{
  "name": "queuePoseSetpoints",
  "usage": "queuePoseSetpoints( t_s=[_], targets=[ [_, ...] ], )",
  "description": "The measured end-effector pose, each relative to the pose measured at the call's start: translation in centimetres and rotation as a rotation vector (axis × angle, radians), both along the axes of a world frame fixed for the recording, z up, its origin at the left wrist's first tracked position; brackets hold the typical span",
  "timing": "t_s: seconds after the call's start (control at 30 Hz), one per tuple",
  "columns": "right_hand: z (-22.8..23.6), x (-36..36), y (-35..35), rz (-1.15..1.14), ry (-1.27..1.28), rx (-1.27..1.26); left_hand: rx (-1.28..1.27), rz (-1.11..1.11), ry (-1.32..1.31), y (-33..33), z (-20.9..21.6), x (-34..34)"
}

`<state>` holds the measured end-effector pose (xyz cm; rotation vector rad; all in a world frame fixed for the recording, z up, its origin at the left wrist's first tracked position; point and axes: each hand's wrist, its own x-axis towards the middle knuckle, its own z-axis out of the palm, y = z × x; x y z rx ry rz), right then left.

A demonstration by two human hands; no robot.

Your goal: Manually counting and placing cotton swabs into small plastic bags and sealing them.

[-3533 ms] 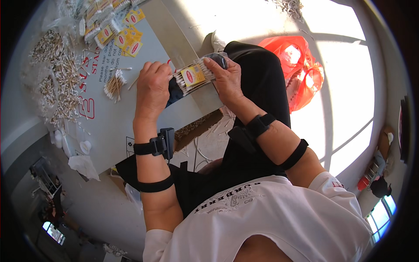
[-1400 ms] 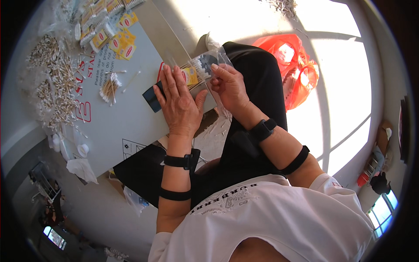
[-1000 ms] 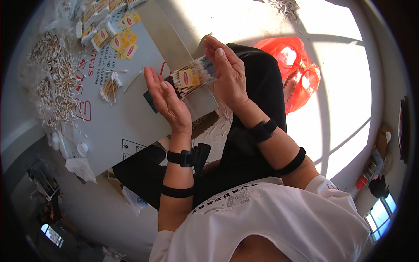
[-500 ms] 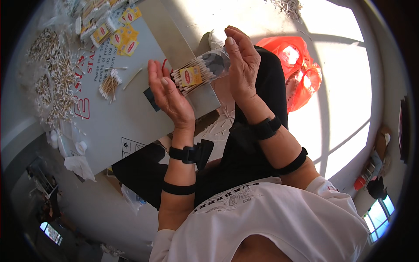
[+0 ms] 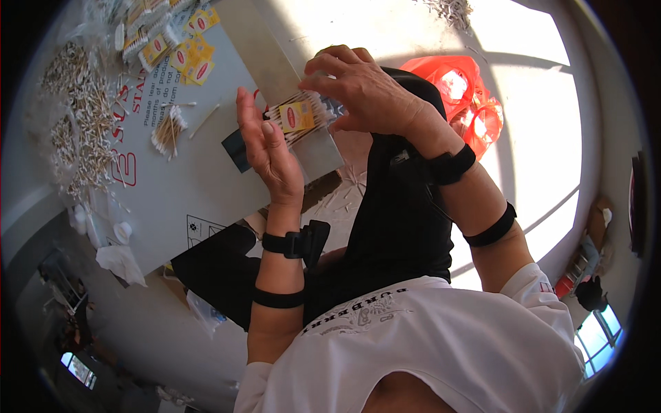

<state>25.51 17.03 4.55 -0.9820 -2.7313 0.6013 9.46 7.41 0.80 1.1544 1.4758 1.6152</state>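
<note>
A clear plastic bag of cotton swabs [image 5: 310,110] with a yellow and red label lies between my hands, over the edge of the grey printed board [image 5: 200,162]. My left hand [image 5: 270,148] stands at the bag's left end, palm toward it, fingers stretched and thumb lifted. Curved over the bag's right end is my right hand [image 5: 379,96], its fingers along the far side and its thumb on the near side. The clear end of the bag is partly hidden under that hand. A small bundle of loose swabs [image 5: 167,131] lies on the board to the left.
A large heap of swabs [image 5: 76,117] covers the board's left side. Filled swab packs [image 5: 153,49] and yellow label cards [image 5: 191,56] lie at the far end. A dark green card [image 5: 235,149] is beside my left hand. A red plastic bag [image 5: 475,103] stands on the floor at right.
My right hand has turned from an upright flat palm to curl over the bag's right end, moving left. My left hand stays nearly in place, its fingers slightly straighter.
</note>
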Motion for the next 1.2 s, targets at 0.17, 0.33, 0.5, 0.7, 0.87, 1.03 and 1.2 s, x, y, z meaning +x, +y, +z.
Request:
queuePoseSetpoints(
  t_s=[0.17, 0.33, 0.5, 0.7, 0.87, 1.03, 1.2],
  targets=[
    [-0.2, -0.7, 0.3, 0.042, 0.014, -0.029, -0.001, -0.052, -0.019, 0.0, -0.2, -0.3],
    [-0.6, -0.7, 0.6, 0.105, 0.033, 0.001, 0.004, -0.030, -0.017, 0.0, -0.2, -0.3],
    [-0.3, -0.9, 0.6, 0.135, -0.017, 0.041, 0.009, -0.013, -0.011, 0.1, -0.1, -0.3],
    [-0.6, -1.4, 0.5, 0.143, 0.055, 0.033, 0.014, -0.013, -0.032, 0.1, 0.0, -0.4],
    [-0.5, -2.3, 0.3, 0.154, 0.041, 0.040, 0.009, -0.018, -0.061, 0.1, 0.0, -0.5],
    [-0.7, -2.7, -0.2, 0.115, 0.062, 0.035, 0.038, 0.006, -0.135, 0.3, 0.0, -0.3],
    [-0.9, -3.5, -0.5, 0.118, 0.098, 0.051, 0.051, -0.010, -0.137, 0.2, -0.3, -0.6]
  ],
)
